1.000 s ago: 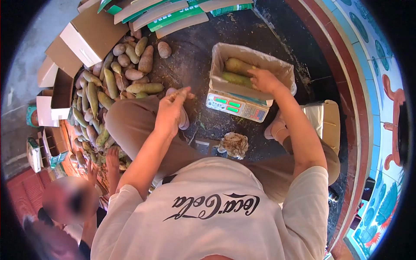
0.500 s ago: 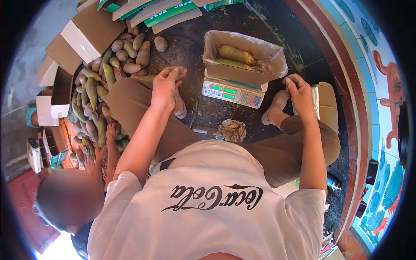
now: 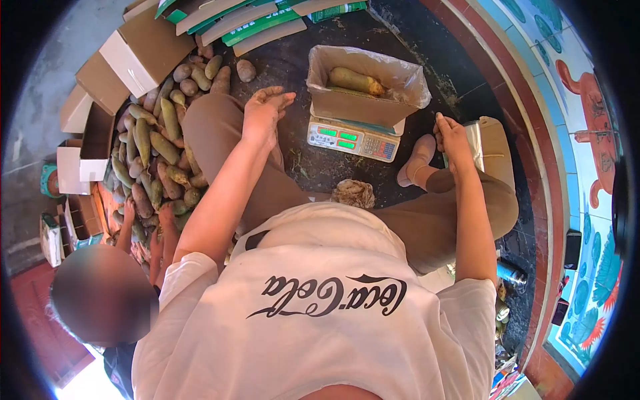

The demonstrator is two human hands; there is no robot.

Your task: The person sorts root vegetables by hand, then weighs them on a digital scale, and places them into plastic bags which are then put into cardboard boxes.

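Note:
My left hand [image 3: 265, 113] hovers above my left knee, to the left of the scale. Its fingers are loosely bent and apart, with nothing visible in them. Over my right leg, my right hand [image 3: 452, 139] has its fingertips drawn together; whether something small is between them is hidden. Between and beyond my hands stands a digital scale [image 3: 353, 139] with lit green displays. A cardboard box [image 3: 363, 105] lined with clear plastic rests on it, touched by neither hand. Inside lie long green-brown root vegetables [image 3: 355, 80].
A pile of similar vegetables [image 3: 163, 147] spreads on my left, where another person's hands [image 3: 167, 217] reach in. Open cartons [image 3: 143, 53] stand behind it. Flattened green-and-white cartons [image 3: 267, 27] lie at the back. A crumpled brownish bundle [image 3: 355, 193] sits before me; a container [image 3: 497, 150] stands right.
My right hand has shifted slightly down and its fingers have straightened somewhat. My left hand has moved a little right. The other person's hands have moved at the pile. The camera view has shifted slightly.

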